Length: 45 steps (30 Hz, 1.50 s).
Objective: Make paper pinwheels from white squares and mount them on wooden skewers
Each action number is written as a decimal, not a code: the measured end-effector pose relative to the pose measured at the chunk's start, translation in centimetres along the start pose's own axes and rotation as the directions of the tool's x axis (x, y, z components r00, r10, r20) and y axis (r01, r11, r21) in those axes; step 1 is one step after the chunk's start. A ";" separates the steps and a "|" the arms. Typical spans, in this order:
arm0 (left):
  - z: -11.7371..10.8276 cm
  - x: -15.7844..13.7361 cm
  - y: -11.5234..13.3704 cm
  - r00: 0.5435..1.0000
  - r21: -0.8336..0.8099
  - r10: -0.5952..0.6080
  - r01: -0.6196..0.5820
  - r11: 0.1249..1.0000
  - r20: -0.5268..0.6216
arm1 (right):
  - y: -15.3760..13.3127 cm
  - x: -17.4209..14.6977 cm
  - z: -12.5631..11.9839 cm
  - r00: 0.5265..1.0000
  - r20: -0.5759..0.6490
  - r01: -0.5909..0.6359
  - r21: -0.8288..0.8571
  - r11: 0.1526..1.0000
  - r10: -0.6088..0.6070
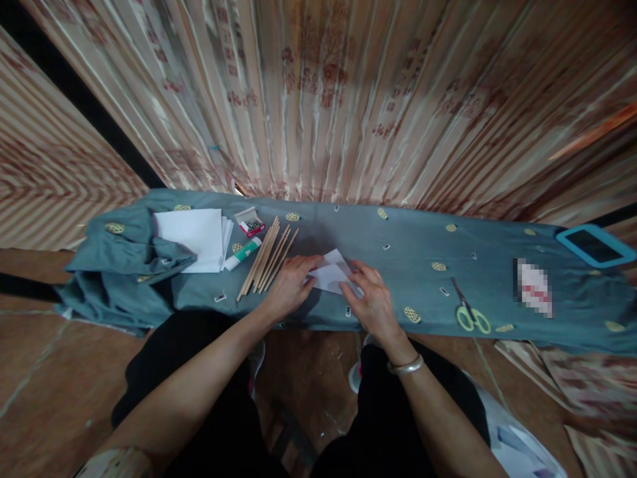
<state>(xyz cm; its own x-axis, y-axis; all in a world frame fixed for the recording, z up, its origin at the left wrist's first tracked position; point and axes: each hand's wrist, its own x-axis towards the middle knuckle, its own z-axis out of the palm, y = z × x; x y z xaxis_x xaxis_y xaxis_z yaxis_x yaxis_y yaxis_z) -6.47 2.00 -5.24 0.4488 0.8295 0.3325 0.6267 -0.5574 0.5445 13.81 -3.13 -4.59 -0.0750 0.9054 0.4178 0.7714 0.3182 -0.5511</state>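
A small folded sheet of white paper (330, 273) lies between my two hands at the middle of the cloth-covered table. My left hand (292, 282) has its thumb and fingers closed on the paper's left edge. On the other side, my right hand (371, 295) pinches the paper's right corner between thumb and fingers. Just left of my left hand lie several thin wooden sticks (267, 259), side by side. Beyond them are a green and white glue tube (243, 253) and an open red and white box (250, 223) with small metal pieces in it.
A stack of white paper (194, 232) lies at the left, partly under bunched cloth (119, 259). Green-handled scissors (470, 312) lie right of my right hand. Farther right are a blurred-out packet (533, 287) and a blue-framed tablet (596, 245). A curtain (323, 99) hangs behind the table.
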 end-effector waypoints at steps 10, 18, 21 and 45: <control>-0.2 0.4 -1.0 0.966 -0.025 0.240 -0.244 0.969 -0.099 | 1.5 0.7 -1.8 0.956 0.218 -0.241 0.217 0.946 0.194; -0.1 -0.7 -0.8 0.967 0.127 0.236 -0.247 0.961 0.093 | 3.7 1.1 -1.6 0.754 0.299 -0.643 0.513 0.568 0.585; 0.1 -1.5 -0.1 0.947 0.152 0.268 -0.295 0.943 0.178 | 3.8 0.9 -1.5 0.702 0.336 -0.691 0.535 0.486 0.628; 0.1 -4.6 -1.8 0.922 -0.018 0.270 -0.276 0.961 0.276 | 3.2 -3.3 -2.2 0.943 0.310 0.152 -0.081 0.985 -0.120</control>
<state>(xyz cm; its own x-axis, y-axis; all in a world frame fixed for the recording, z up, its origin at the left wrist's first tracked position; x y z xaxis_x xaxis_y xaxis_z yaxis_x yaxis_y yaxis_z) -9.59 -0.84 -7.80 0.7592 0.6047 0.2407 0.4673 -0.7639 0.4450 17.90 -5.75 -6.12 -0.3591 0.9028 0.2365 0.7994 0.4283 -0.4213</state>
